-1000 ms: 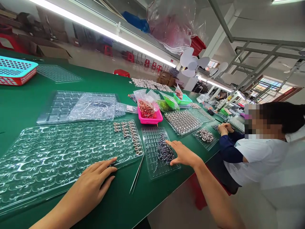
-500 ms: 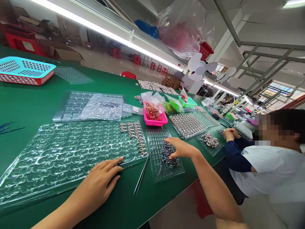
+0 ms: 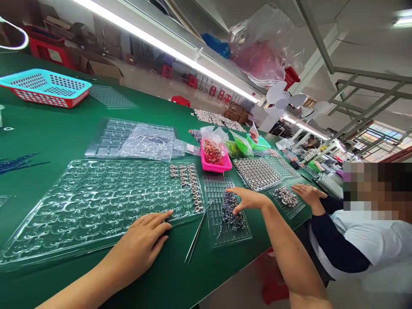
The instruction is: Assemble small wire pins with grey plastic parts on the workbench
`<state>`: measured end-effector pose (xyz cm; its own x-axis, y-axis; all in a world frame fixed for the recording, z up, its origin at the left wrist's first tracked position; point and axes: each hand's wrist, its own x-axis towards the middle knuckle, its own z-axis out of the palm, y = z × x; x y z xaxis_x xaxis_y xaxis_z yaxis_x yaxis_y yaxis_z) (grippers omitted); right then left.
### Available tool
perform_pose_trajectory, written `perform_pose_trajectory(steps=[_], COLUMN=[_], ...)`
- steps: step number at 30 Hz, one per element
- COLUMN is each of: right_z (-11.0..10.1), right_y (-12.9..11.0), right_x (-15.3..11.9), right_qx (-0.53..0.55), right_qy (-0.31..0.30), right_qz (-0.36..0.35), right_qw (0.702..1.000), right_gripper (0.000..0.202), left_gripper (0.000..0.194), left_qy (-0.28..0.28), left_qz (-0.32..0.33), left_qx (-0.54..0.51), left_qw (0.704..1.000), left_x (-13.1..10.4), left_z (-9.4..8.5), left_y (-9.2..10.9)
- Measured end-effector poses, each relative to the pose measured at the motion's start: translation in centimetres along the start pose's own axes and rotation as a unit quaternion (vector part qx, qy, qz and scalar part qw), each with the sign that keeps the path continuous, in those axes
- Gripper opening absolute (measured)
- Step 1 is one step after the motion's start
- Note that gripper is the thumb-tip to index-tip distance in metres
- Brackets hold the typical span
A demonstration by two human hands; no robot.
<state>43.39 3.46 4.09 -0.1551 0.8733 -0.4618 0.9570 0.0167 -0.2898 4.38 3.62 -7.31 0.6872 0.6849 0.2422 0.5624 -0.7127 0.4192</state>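
Observation:
My left hand (image 3: 146,238) rests, fingers stretched out, on the near edge of a large clear plastic tray (image 3: 106,197) with rows of moulded pockets. Several small white ring-shaped parts (image 3: 194,185) sit in pockets at that tray's right end. Over a smaller clear tray (image 3: 214,234), my right hand (image 3: 249,201) is spread with thumb and fingers apart, at a heap of small dark parts with thin wire leads (image 3: 232,214). Nothing shows in its grasp; whether its fingertips touch the heap I cannot tell. Between the two trays lies a pair of metal tweezers (image 3: 195,240).
A pink basket (image 3: 216,166) with bagged reddish parts stands behind the small tray. Beyond are a filled tray (image 3: 257,174) and a pile of white parts (image 3: 286,196). A co-worker (image 3: 350,240) sits at right. A blue-and-red basket (image 3: 48,88) stands far left.
The view has shifted slightly, so the bench appears farther right. My hands keep nearly the same places and poses. The co-worker's hand has moved toward the pile of white parts.

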Motion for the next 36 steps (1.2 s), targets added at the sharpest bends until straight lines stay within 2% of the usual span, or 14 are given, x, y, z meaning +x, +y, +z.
perform_pose_trajectory(steps=[10,16,21,26,32,36], right_z=[1.0,1.5,1.7,1.7,1.9,2.1], right_y=[-2.0,-2.4,-2.6,-2.8,-2.4,-2.0], right_x=[1.4,1.6,1.6,1.6,1.6,1.6], right_qx=[-0.102,-0.135,-0.146,-0.14,-0.125,-0.118], right_qy=[0.005,0.019,0.03,0.046,0.06,0.071], right_qz=[0.035,0.037,0.036,0.028,0.015,0.006], right_qw=[0.994,0.99,0.988,0.989,0.99,0.99], right_gripper=[0.086,0.065,0.062,0.051,0.048,0.038], left_gripper=[0.029,0.03,0.029,0.03,0.028,0.03], left_qy=[-0.003,-0.013,-0.004,-0.005,-0.007,-0.013], left_qz=[-0.003,-0.004,-0.004,0.002,0.0,-0.002], left_qx=[-0.006,-0.003,-0.011,-0.01,-0.008,-0.007], left_qw=[1.0,1.0,1.0,1.0,1.0,1.0], left_x=[0.1,0.1,0.1,0.2,0.2,0.2], left_z=[-0.3,-0.4,-0.4,-0.5,-0.5,-0.5], left_y=[0.4,0.5,0.5,0.6,0.6,0.6])
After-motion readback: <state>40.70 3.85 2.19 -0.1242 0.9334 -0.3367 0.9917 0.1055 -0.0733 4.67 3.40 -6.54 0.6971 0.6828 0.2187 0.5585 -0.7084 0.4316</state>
